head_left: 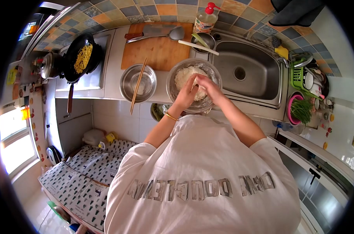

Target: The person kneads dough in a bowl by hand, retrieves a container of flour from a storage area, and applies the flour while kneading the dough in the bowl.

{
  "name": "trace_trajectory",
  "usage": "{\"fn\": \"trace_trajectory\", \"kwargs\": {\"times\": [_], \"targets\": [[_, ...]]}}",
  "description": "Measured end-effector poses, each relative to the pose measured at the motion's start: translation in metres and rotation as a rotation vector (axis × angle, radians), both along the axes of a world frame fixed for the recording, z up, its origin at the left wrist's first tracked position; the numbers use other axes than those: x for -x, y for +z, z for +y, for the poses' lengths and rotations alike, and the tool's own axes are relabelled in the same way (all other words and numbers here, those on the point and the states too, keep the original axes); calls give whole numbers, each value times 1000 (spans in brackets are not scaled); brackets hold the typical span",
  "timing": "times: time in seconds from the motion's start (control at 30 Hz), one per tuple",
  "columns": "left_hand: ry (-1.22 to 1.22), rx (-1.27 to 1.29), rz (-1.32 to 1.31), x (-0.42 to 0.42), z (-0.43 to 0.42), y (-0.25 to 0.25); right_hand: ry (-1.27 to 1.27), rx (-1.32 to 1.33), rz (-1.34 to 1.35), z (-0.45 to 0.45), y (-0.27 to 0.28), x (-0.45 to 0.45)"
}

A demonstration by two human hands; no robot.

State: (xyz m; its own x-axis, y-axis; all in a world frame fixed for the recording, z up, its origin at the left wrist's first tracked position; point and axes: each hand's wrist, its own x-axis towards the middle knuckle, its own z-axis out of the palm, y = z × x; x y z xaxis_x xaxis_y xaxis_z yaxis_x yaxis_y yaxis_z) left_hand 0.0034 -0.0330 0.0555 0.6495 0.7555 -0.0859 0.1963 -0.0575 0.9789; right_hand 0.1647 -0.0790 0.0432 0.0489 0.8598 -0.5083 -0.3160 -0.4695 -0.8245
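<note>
A steel mixing bowl [172,84] holds a pale, lumpy mass of floury dough [185,76], with white smears up its inner wall. Over this bowl my left hand [188,93] and my right hand [209,87] meet, fingertips together and fingers bent inward. Whatever lies between them, if anything, is hidden. To the left stands a second steel bowl [126,84] with whitish residue inside. A pair of chopsticks [137,87] rests across its rim.
A cleaver [153,29] and a spatula [176,33] lie on the wooden board [145,54]. Scallions [200,47] cross a small bowl [210,40] by the sink [247,50]. A wok [72,64] with yellow food stands left; greens fill a pink basin [289,111] at right.
</note>
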Motion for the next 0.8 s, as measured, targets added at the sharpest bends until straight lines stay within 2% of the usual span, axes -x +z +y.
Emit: {"fn": "trace_trajectory", "kwargs": {"times": [0.03, 0.07, 0.1, 0.17, 0.33, 0.37, 0.43, 0.47, 0.6, 0.8], "targets": [[38, 50, -42, 1, -5, -1, -155, 127, 385, 4, 11, 0], [77, 99, -84, 1, -9, -3, -171, 92, 567, 3, 21, -4], [116, 148, -127, 2, -11, -5, -176, 57, 661, 2, 30, -6], [117, 147, -52, 10, -9, -9, -186, -10, 849, 0, 42, -7], [45, 17, 90, 11, -20, 2, -178, -79, 874, -1, 37, -8], [19, 112, 32, 5, -26, 3, -174, -94, 867, 0, 34, -8], [-30, 302, -84, -9, -36, 10, -118, -80, 741, 1, 35, 0], [-106, 240, 25, -14, -37, 7, -89, -74, 678, 2, 36, 4], [-81, 239, 104, -23, -44, 30, -152, -64, 482, 8, 32, 14], [164, 226, 2, -18, -29, 1, -143, -43, 774, -5, 35, 19]]}}
